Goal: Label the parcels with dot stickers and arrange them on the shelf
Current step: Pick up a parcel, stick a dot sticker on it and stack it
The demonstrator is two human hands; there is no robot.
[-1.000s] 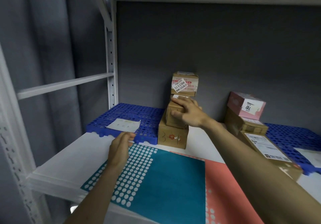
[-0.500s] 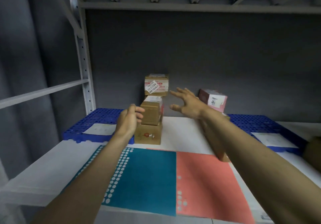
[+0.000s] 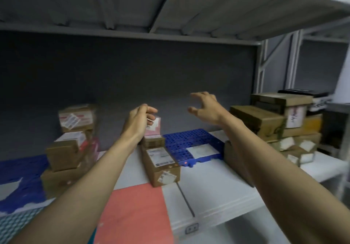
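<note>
My left hand (image 3: pixel 140 122) is raised in front of a pink parcel (image 3: pixel 153 130), fingers curled, pinching a thin white sliver that looks like a dot sticker (image 3: pixel 150 119). The pink parcel tops a small brown box (image 3: pixel 153 143) and a larger labelled box (image 3: pixel 161 165). To the left stands a blurred stack of three brown parcels (image 3: pixel 70 149). My right hand (image 3: pixel 205 109) hovers in the air with fingers spread, holding nothing, left of a pile of parcels (image 3: pixel 265 119) at the far right. A salmon sticker sheet (image 3: pixel 136 211) and a teal dotted sheet (image 3: pixel 11 223) lie at the shelf's front.
A blue plastic pallet (image 3: pixel 189 141) with a white sheet (image 3: pixel 201 150) on it lies behind the white shelf board (image 3: pixel 217 183). Another blue pallet (image 3: pixel 20 175) is at the left. The upper shelf (image 3: pixel 170 16) hangs close overhead; a metal upright (image 3: pixel 261 77) stands at right.
The view has swung right. My right hand let go of the left stack's parcel and moved right, open. My left hand left the dotted sheet and rose to the pink parcel.
</note>
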